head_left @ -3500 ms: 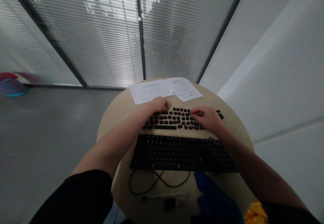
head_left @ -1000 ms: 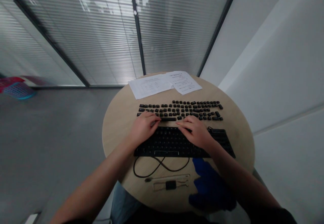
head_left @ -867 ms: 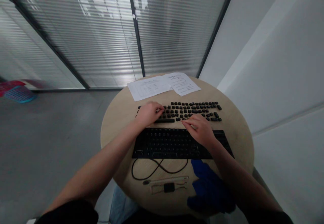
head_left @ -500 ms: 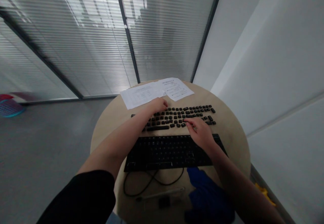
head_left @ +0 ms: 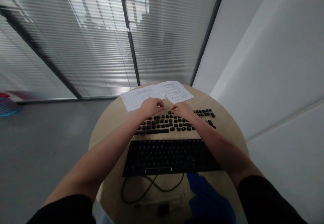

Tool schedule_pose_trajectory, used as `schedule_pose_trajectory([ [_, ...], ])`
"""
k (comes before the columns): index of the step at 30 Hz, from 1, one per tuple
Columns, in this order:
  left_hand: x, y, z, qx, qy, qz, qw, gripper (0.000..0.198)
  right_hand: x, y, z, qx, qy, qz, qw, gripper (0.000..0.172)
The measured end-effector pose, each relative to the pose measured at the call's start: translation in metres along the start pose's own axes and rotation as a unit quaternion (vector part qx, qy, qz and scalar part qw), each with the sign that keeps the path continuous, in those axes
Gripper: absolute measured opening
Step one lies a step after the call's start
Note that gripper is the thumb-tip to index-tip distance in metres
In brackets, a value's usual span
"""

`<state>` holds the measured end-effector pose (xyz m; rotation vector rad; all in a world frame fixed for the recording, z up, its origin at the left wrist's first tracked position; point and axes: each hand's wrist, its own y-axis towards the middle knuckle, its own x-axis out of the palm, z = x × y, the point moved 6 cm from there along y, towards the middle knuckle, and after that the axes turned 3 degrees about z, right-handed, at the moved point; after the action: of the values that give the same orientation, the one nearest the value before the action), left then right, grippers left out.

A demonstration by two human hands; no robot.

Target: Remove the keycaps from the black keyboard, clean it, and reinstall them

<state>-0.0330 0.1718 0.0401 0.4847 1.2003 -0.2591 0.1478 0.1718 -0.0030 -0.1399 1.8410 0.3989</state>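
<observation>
Rows of loose black keycaps [head_left: 158, 131] lie on the round table, with a black keyboard base [head_left: 162, 156] nearer to me. Above the upper left part of the rows is my left hand [head_left: 153, 106], its fingers curled together near the white papers. My right hand [head_left: 182, 110] is just to its right, thumb and fingertips pinched at the top row of keycaps. Whatever either hand may hold is too small to make out. The two hands are apart, with a small gap between them.
White printed papers [head_left: 138, 98] lie at the far side of the round table [head_left: 108, 122]. Near me are a black cable [head_left: 136, 202], a blue cloth-like item [head_left: 207, 197] and a slim tool [head_left: 159, 202]. A basket [head_left: 8, 107] stands on the floor at the left.
My right hand has moved up and left from the lower keycap rows to the top row. My left hand has shifted slightly left. The view has tilted a little.
</observation>
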Motion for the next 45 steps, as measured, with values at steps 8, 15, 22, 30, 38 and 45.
schedule_pose_trajectory([
  [8, -0.054, -0.093, 0.011, 0.07, -0.155, 0.101, 0.98, 0.012, 0.022, 0.024, 0.0, -0.009, -0.021, -0.082, 0.996, 0.019],
  [15, -0.036, -0.128, 0.044, 0.152, -0.171, 0.043, 0.972, 0.007, 0.023, 0.034, -0.015, -0.011, -0.009, -0.083, 0.996, 0.017],
  [22, 0.024, -0.153, 0.064, 0.163, -0.189, -0.01, 0.968, 0.008, -0.03, -0.041, -0.027, -0.052, 0.15, 0.071, 0.985, 0.007],
  [30, 0.063, -0.163, 0.067, 0.147, -0.126, 0.022, 0.981, 0.009, -0.023, -0.159, -0.048, -0.076, 0.245, 0.057, 0.965, 0.01],
  [38, 0.064, -0.165, 0.063, 0.143, -0.091, 0.04, 0.985, 0.007, 0.016, -0.169, -0.055, -0.024, 0.237, 0.042, 0.97, 0.026],
  [45, 0.064, -0.166, 0.058, 0.111, -0.116, 0.042, 0.986, 0.005, 0.025, -0.173, -0.059, -0.038, 0.238, 0.053, 0.969, 0.036],
])
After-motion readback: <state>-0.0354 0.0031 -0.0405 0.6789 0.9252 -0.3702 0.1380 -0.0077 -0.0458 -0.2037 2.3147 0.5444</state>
